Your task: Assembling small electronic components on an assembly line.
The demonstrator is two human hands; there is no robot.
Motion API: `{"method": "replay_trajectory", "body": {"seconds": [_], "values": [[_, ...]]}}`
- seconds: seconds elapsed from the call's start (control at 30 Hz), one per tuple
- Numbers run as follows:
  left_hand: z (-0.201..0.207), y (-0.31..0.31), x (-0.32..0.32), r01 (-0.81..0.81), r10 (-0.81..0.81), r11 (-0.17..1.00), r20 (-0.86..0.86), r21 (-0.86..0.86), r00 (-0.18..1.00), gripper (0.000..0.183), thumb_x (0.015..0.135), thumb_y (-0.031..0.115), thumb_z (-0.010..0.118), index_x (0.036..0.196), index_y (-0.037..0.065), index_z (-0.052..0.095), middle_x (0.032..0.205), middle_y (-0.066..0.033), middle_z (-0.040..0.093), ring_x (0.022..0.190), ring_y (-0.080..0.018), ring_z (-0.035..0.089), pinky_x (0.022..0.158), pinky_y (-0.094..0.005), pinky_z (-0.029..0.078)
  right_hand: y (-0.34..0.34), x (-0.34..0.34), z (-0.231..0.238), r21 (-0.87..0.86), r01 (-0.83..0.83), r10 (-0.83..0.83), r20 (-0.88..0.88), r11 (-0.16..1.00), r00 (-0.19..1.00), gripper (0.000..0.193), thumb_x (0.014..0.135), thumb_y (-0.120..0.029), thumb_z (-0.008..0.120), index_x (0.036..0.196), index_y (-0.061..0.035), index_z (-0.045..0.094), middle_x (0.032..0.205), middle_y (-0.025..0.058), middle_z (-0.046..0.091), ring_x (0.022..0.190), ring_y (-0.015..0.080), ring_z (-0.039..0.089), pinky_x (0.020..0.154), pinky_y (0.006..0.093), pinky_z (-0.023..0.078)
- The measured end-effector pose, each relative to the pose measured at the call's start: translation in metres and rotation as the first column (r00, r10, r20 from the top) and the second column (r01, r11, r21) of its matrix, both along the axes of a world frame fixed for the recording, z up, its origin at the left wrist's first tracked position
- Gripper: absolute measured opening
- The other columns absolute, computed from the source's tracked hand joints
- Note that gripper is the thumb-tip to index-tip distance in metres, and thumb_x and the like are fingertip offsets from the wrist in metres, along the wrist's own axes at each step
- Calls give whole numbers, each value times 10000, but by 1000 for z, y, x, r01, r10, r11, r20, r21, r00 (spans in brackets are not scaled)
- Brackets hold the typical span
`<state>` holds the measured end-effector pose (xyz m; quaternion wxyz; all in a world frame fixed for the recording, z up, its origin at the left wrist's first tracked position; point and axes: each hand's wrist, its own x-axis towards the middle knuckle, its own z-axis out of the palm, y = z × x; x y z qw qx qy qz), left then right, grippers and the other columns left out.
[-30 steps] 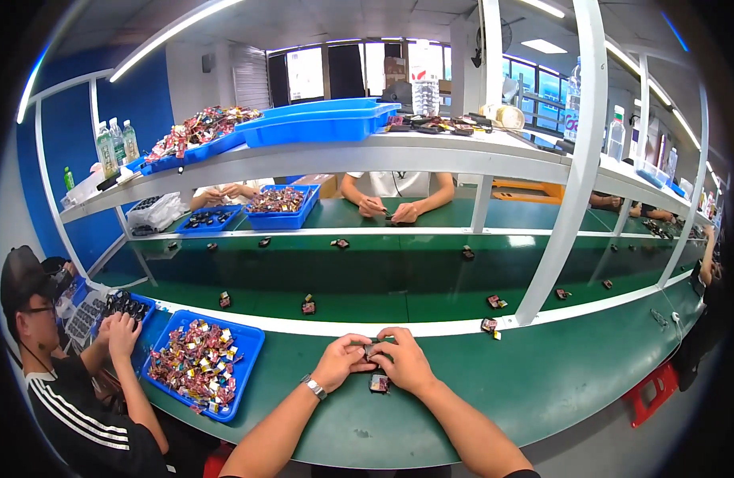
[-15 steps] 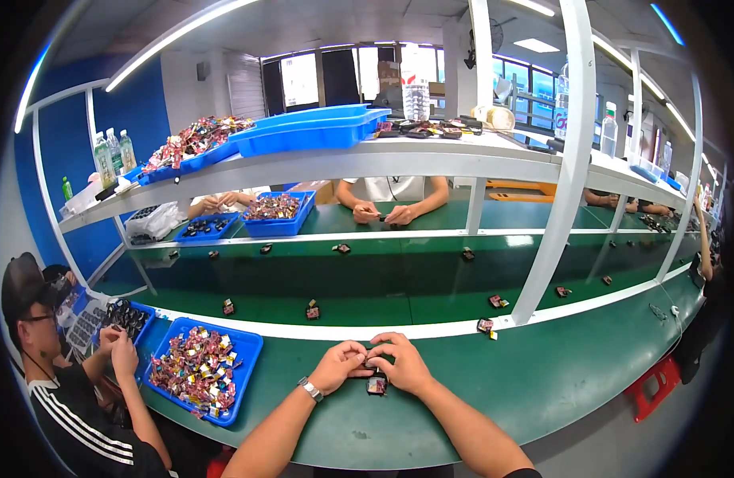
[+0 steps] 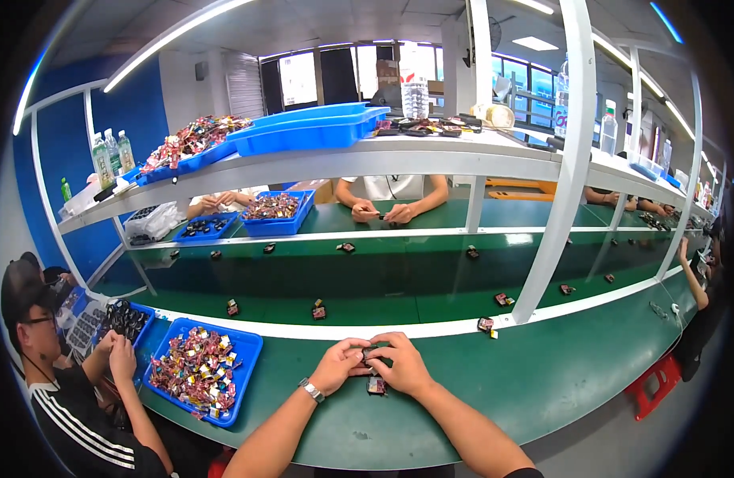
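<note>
In the middle of the green worktop (image 3: pixel 455 398), my left hand (image 3: pixel 339 366) and my right hand (image 3: pixel 404 368) meet with bent fingers. Between their fingertips they pinch a small dark part (image 3: pixel 368 355), mostly covered by the fingers. Just below them on the worktop lies a small black-and-red electronic piece (image 3: pixel 376 385), apart from my fingers. To the left stands a blue tray (image 3: pixel 253 350) heaped with small red, yellow and white wired pieces (image 3: pixel 193 368).
Beyond a white rail is a green belt (image 3: pixel 367 299) carrying scattered small pieces (image 3: pixel 318 309). One piece (image 3: pixel 486 325) sits by the white post (image 3: pixel 554 199). A shelf (image 3: pixel 319 163) with trays and bottles spans above. A co-worker (image 3: pixel 56 374) sits at left; others work across and at right.
The pieces on the belt have shifted slightly to the right. My hands stay in place, with only small finger movements around the dark part. At far right a person's arm has moved lower.
</note>
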<state>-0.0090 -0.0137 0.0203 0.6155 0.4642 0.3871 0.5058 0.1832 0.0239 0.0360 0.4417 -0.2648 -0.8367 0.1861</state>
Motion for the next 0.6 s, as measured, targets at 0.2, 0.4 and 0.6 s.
{"method": "replay_trajectory", "body": {"seconds": [0.2, 0.4, 0.6], "values": [[-5, 1, -1, 8, -8, 1000, 41, 1, 999, 243, 990, 86, 505, 1231, 51, 502, 1170, -106, 613, 1068, -204, 628, 921, -372, 553, -4, -10, -8, -32, 49, -51, -53, 998, 997, 124, 781, -111, 723, 903, -97, 737, 1113, 52, 636, 1079, 264, 563, 904, 368, 494], [-3, 0, -1, 7, -7, 1000, 48, 0, 999, 229, 995, 90, 499, 1222, 60, 513, 1166, -93, 618, 1065, -182, 623, 910, -344, 549, 1, -7, -12, -119, -16, 6, -85, 993, 996, 133, 807, -139, 698, 930, -107, 737, 1150, 42, 628, 1119, 273, 546, 954, 384, 466], [-4, 1, -2, -3, 3, 1000, 47, -6, 999, 230, 985, 86, 520, 1213, 58, 516, 1166, -96, 620, 1063, -181, 624, 898, -338, 553, 0, -7, -15, -205, -9, -3, -54, 979, 999, 150, 817, -162, 691, 952, -117, 738, 1194, 35, 622, 1155, 280, 532, 997, 395, 441]]}}
